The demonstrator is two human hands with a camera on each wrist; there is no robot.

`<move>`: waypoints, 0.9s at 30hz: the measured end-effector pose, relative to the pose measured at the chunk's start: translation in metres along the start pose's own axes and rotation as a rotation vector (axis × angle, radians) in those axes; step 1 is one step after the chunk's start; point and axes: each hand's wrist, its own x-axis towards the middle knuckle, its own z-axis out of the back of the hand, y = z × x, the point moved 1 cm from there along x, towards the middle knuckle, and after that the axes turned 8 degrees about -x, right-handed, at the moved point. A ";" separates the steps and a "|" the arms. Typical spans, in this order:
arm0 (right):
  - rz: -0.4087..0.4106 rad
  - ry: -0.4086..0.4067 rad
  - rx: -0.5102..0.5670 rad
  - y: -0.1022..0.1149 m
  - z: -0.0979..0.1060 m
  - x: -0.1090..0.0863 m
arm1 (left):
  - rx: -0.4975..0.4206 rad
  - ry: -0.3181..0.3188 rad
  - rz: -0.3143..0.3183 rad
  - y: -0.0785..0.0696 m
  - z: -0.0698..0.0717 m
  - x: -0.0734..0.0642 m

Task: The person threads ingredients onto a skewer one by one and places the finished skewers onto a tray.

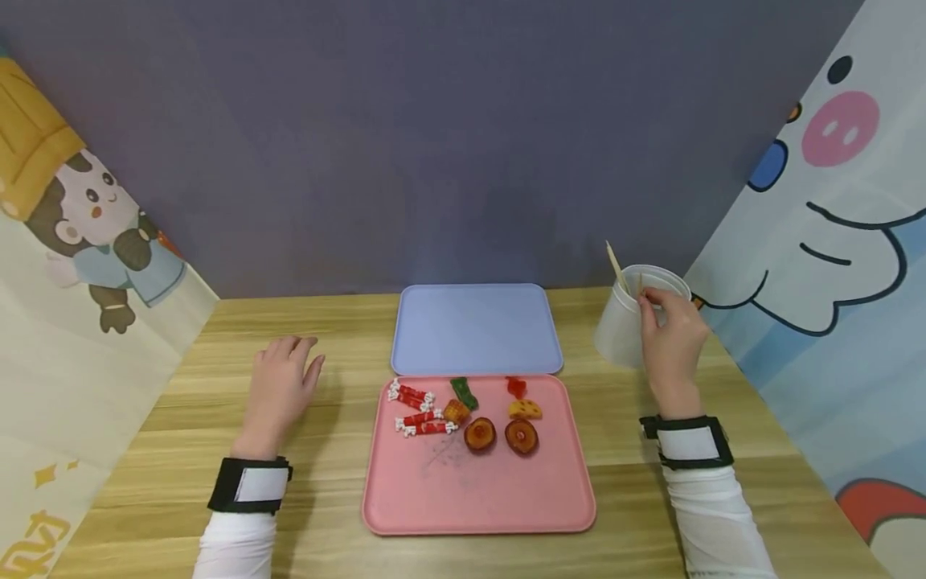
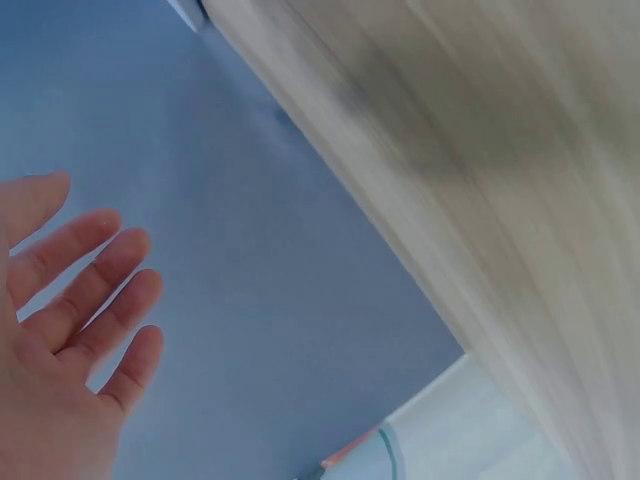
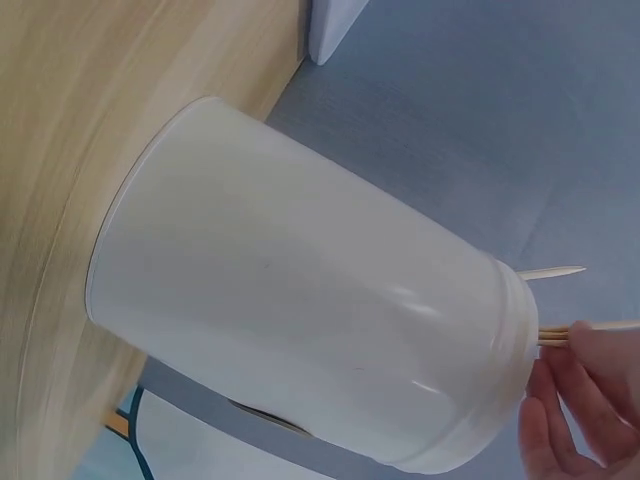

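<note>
At the table's back right stands a white plastic cup [image 1: 615, 330]. My right hand [image 1: 673, 342] is at its rim, where thumb and fingers pinch thin wooden skewers [image 3: 553, 337] whose lower ends are hidden inside. One more wooden skewer [image 1: 616, 264] leans out of the cup beside the hand, pointed end up. My left hand [image 1: 278, 390] is over the left side of the table with relaxed, spread fingers and holds nothing; its palm and fingers show in the left wrist view.
A pink tray [image 1: 506, 498] carries red-and-white twist pieces [image 1: 419, 418], two round brown pieces [image 1: 522, 437], and small green, orange, yellow and red pieces. Behind it is a bare pale blue tray [image 1: 477, 326]. A grey wall [image 1: 463, 161] bounds the wooden table's back.
</note>
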 end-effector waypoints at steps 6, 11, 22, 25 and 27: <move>0.000 0.018 -0.001 -0.003 -0.001 0.001 | 0.009 -0.010 0.013 0.005 0.005 0.000; -0.013 0.035 -0.008 -0.004 -0.002 0.004 | 0.008 0.007 0.031 0.005 0.007 0.001; -0.024 0.014 -0.010 -0.005 0.004 0.002 | 0.002 0.031 0.030 0.004 0.004 -0.002; -0.031 0.008 -0.011 -0.005 0.006 0.001 | -0.001 0.031 0.030 0.002 0.003 -0.001; -0.036 0.006 -0.012 -0.005 0.006 0.001 | -0.008 0.032 0.024 0.001 0.002 0.001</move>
